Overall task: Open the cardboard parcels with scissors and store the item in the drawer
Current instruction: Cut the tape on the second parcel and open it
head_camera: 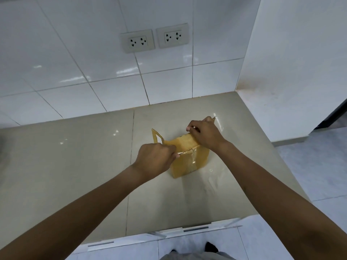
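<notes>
We pull the box (189, 156) open in the middle of the frame, on the table (75, 166). Our left hand (155, 160) and right hand (204, 136) pinch its flaps tight. Next we likely lift out what's inside.

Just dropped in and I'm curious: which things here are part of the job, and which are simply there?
Part of the job:
- cardboard parcel, flaps being pulled apart
- left hand and right hand, both gripping it
- clear tape on the parcel

Simply there:
- countertop
- two wall sockets
- tiled wall
</notes>
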Demonstrator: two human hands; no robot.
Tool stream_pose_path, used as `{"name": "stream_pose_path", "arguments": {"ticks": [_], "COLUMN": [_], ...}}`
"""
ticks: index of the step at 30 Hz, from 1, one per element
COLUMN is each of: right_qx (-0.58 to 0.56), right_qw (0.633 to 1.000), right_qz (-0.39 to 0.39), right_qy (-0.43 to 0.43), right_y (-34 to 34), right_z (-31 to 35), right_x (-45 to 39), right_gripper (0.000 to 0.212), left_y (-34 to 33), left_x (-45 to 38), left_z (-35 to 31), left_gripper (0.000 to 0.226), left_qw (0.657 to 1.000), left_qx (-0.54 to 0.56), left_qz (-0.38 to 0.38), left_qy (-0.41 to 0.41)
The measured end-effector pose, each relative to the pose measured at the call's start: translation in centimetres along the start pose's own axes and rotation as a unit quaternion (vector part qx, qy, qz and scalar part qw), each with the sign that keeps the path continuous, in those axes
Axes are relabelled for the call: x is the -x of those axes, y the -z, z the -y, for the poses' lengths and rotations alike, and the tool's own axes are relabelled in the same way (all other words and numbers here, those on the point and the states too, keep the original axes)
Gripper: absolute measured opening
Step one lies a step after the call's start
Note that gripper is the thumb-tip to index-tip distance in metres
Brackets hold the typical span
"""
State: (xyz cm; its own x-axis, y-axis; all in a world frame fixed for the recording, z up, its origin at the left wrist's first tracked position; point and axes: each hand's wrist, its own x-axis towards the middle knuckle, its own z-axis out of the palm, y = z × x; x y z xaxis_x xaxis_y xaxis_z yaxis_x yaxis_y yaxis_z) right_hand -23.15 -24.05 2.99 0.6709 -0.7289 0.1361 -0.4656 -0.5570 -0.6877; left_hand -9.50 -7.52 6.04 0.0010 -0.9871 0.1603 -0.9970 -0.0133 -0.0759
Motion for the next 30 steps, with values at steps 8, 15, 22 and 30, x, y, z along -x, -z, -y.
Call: {"name": "stream_pose_path", "arguments": {"ticks": [8,15,22,30], "right_qx": [0.027,0.080,0.115,0.092], "right_qw": [0.999,0.995,0.989,0.990], "right_qz": [-0.023,-0.050,-0.069,-0.084], "right_qy": [-0.022,-0.031,-0.066,-0.072], "right_y": [-0.3,-0.7,-1.3,-1.3], "right_z": [0.6,1.1,1.9,1.7], "right_x": [-0.2,-0.1,-0.5,-0.7], "right_gripper": [0.029,0.031,0.033,0.040], "left_y": [-0.1,-1.6,-1.6,0.9], "left_x": [-0.1,0.5,1.1,1.0], "left_z": [-0.4,0.3,0.9,2.9], "left_gripper": [0.033,0.034,0.033,0.024], "left_qw": [0.989,0.958,0.943,0.968], "left_qx": [-0.127,-0.159,-0.159,-0.067], "left_qz": [-0.044,-0.186,-0.241,-0.239], "left_qy": [-0.063,-0.152,-0.167,0.023]}}
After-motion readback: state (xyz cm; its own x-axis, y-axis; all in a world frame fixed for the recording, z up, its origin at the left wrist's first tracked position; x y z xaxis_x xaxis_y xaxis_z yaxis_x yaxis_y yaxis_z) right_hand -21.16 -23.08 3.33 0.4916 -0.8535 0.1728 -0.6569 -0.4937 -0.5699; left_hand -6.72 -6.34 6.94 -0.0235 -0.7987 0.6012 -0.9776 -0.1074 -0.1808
